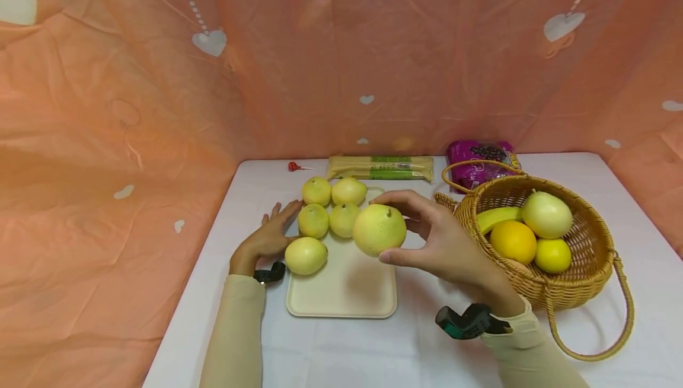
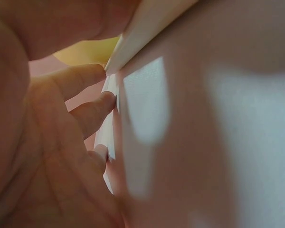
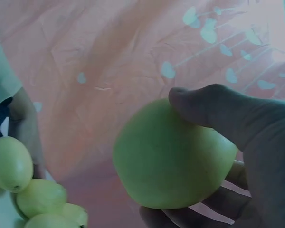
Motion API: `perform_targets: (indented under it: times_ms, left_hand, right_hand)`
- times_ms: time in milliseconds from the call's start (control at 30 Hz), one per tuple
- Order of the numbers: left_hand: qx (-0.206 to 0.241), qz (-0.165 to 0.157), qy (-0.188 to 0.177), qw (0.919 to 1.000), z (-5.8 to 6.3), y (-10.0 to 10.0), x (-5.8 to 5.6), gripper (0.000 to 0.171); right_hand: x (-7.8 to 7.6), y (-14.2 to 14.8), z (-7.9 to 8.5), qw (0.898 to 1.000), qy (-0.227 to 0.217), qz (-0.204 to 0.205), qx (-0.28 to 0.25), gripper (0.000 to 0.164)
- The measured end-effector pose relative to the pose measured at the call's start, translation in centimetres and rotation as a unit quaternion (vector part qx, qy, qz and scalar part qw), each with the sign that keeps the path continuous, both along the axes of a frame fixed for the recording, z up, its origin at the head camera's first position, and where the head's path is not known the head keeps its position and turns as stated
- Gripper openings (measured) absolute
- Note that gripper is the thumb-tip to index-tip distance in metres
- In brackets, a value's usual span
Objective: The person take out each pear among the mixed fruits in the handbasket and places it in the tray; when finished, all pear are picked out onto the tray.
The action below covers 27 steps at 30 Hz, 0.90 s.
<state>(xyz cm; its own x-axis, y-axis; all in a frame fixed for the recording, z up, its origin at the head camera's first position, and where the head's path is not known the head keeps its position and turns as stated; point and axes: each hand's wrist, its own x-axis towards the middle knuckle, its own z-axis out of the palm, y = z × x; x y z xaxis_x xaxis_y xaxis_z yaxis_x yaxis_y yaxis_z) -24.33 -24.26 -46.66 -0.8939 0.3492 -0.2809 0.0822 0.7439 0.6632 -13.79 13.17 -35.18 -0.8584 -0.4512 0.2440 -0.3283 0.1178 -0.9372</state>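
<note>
My right hand holds a round yellow-green fruit between thumb and fingers, above the right part of a cream tray. In the right wrist view the same fruit fills the grip, thumb on one side and fingers on the other. Several smaller pale yellow fruits lie on the tray, mostly toward its left and far end. My left hand rests at the tray's left edge, fingers extended. Seen from the left wrist, its fingertips lie by the tray's rim.
A wicker basket on the right holds a banana, an orange, a yellow fruit and a pale pear-like fruit. Along the back lie a red lollipop, a long tan-and-green packet and a purple bag.
</note>
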Motion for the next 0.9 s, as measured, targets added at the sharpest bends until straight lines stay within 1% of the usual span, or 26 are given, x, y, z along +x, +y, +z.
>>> perform_targets:
  times_ms: [100,267,500,900]
  left_hand:
    - [0.007,0.001,-0.001,1.0000,0.2,0.0,0.1,0.093]
    - [0.014,0.002,-0.001,0.9999,0.3,0.0,0.2,0.091]
    - [0.017,0.004,-0.005,0.9998,-0.2,-0.1,0.1,0.092]
    - [0.015,0.004,-0.005,0.9999,-0.1,-0.1,0.0,0.093]
  right_hand:
    - [-0.4,-0.8,-0.7,0.999,0.029,0.006,0.011,0.069]
    - [-0.5,-2.0,-1.7,0.999,0.030,0.003,0.021,0.070]
    - [-1.2,-3.6,-4.1,0.999,0.016,0.011,0.032,0.071]
    - [-2.8,-5.3,-8.3,0.999,-0.031,0.007,0.042,0.070]
